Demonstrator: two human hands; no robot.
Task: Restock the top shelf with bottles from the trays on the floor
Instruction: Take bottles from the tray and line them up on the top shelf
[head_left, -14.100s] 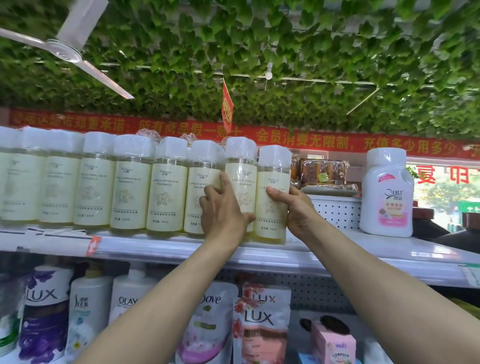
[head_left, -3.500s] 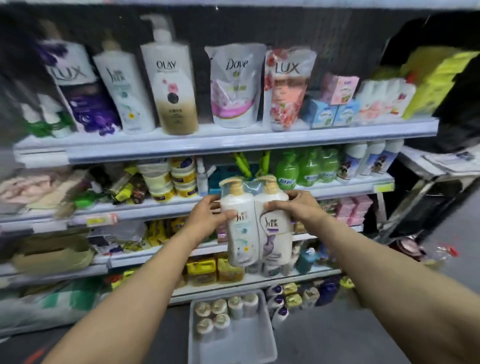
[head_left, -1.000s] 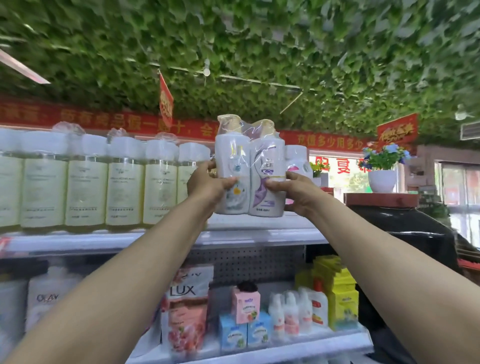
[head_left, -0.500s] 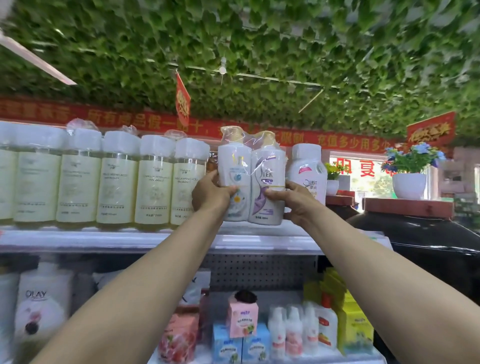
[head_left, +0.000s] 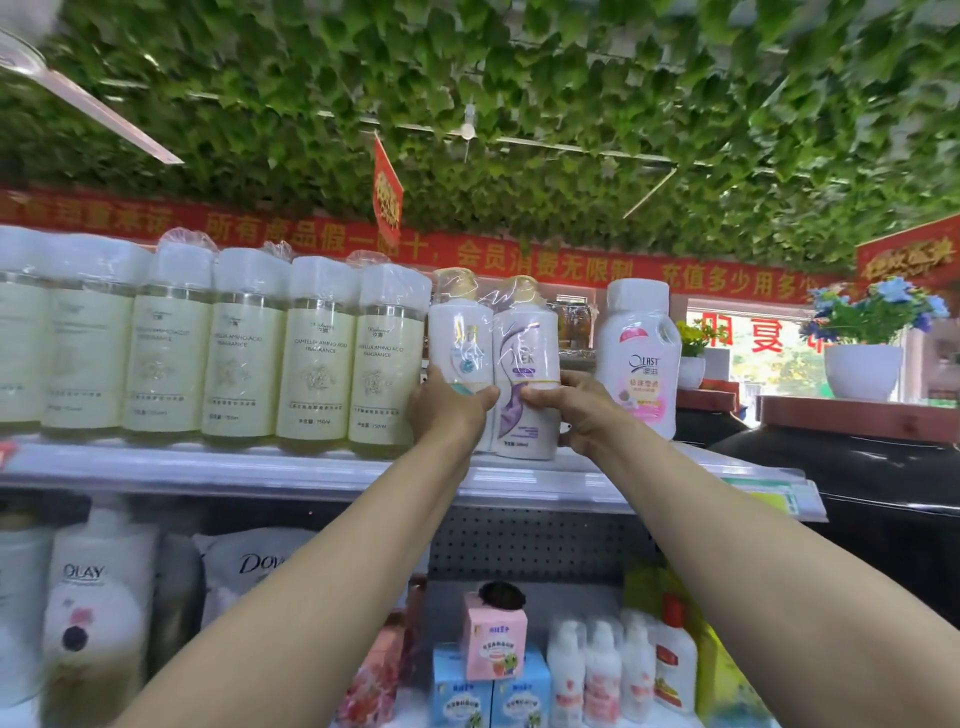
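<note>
**Twin-pack of bottles held on a shop's top shelf**

As leaf garlands (head_left: 571, 104) hang overhead, a person grips a plastic-wrapped twin-pack of bottles (head_left: 496, 358) with both arms raised to the top shelf (head_left: 260, 473). The left hand (head_left: 447, 410) curls round the left bottle of the pair, thumb across its front; the right hand (head_left: 576, 410) clasps the right, purple-patterned bottle, thumb on its label and fingers wrapped behind. The pack stands upright with its base at the shelf surface, though whether it fully rests there cannot be told. It sits between a row of pale yellow-labelled bottles (head_left: 317, 358) just to its left and a white jug with a pink label (head_left: 641, 358) close on its right. A red banner (head_left: 545, 260) with yellow characters runs behind the shelf. On the shelf below stand an Olay bottle (head_left: 96, 597), a Dove pouch (head_left: 254, 566) and a small pink box (head_left: 493, 644) atop blue boxes.
</note>
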